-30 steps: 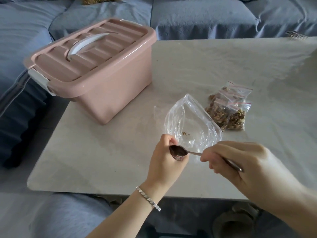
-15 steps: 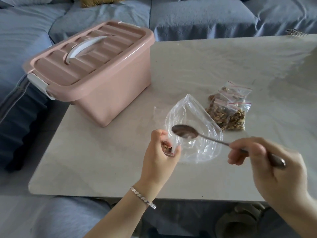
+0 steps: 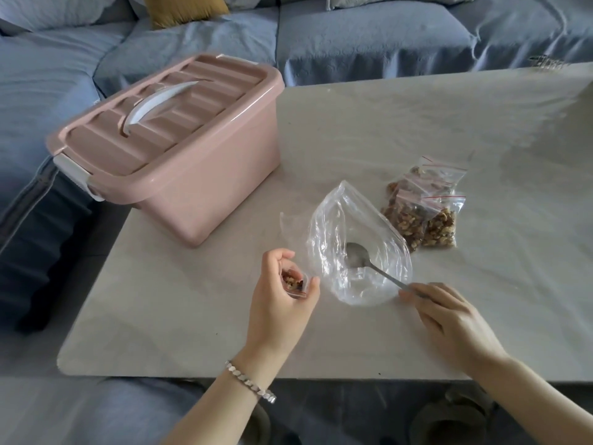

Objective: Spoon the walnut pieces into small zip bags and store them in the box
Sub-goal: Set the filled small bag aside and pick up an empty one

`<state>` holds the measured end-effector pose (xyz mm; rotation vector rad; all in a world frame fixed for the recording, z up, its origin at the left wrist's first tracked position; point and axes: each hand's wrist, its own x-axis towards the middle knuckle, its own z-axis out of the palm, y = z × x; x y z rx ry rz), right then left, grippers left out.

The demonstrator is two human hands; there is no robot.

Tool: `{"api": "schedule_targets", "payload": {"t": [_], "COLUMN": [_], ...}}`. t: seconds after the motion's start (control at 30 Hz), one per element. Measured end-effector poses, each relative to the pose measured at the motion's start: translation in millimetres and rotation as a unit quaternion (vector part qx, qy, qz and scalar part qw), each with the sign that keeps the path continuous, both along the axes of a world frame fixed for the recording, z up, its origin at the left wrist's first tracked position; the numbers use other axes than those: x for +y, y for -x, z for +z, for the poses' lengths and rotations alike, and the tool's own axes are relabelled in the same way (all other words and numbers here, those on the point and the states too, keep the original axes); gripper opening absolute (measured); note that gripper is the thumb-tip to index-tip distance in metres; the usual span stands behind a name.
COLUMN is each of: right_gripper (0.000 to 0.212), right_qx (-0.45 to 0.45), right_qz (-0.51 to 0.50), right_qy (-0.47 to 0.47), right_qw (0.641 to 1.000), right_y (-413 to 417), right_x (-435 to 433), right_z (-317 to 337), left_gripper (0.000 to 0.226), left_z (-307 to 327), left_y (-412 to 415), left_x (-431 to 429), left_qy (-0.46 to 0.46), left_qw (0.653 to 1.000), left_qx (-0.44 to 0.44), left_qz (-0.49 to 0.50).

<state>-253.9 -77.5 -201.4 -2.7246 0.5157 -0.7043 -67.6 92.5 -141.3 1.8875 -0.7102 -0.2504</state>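
Observation:
My left hand (image 3: 282, 297) grips a small zip bag (image 3: 295, 281) with walnut pieces showing at its open mouth. My right hand (image 3: 449, 319) pinches the handle end of a metal spoon (image 3: 369, 261). The spoon's bowl lies inside the large clear plastic bag (image 3: 356, 239), which looks almost empty. Several filled small zip bags (image 3: 423, 207) with red seal lines lie in a pile to the right of the large bag. The pink storage box (image 3: 179, 149) stands at the table's left, its lid closed and its white handle lying flat.
Everything stands on a pale stone-look table (image 3: 417, 123) with rounded front corners. A blue sofa (image 3: 353, 33) runs along the far and left sides, with a mustard cushion (image 3: 186, 8) on it. My knees show below the table's front edge.
My right hand moved the spoon from the small bag's mouth into the large clear bag and lowered it to the table. My left hand kept hold of the small bag.

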Motion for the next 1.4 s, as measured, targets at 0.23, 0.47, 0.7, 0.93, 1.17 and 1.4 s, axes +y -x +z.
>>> {"api": "schedule_targets", "payload": {"t": [0.23,0.47,0.7,0.93,1.17,1.4], "right_gripper": [0.013,0.017,0.017,0.014,0.009,0.014], "right_qx": [0.061,-0.047,0.113,0.133,0.125,0.073], "right_qz": [-0.05,-0.026,0.021,0.007,0.069,0.045], "right_qy": [0.007,-0.206,-0.291,-0.281,-0.207,-0.191], "right_qw": [0.997,0.977,0.95,0.95,0.968,0.978], "right_y": [-7.6,-31.1,-69.6,-67.4,-51.7,-34.4], "right_x": [-7.6,34.3,63.4,57.9,36.1,38.5], "right_z": [1.9,79.7,117.9,115.8,103.1,75.5], "left_gripper": [0.048,0.047,0.056,0.069,0.025,0.016], "left_z": [2.9,1.8,1.0,2.2,6.3,-2.8], "left_y": [3.8,11.5,22.4,18.6,4.6,14.3], "left_x": [-6.4,-9.6,-21.8,-10.2,-8.7,-8.1], "left_qy": [0.008,0.002,-0.005,-0.021,-0.057,-0.049], "left_qw": [1.0,0.999,0.992,0.982,0.975,0.98], "left_qx": [-0.004,0.026,-0.07,-0.013,0.124,0.098], "left_qz": [-0.012,-0.041,-0.108,-0.186,-0.176,-0.164]}}
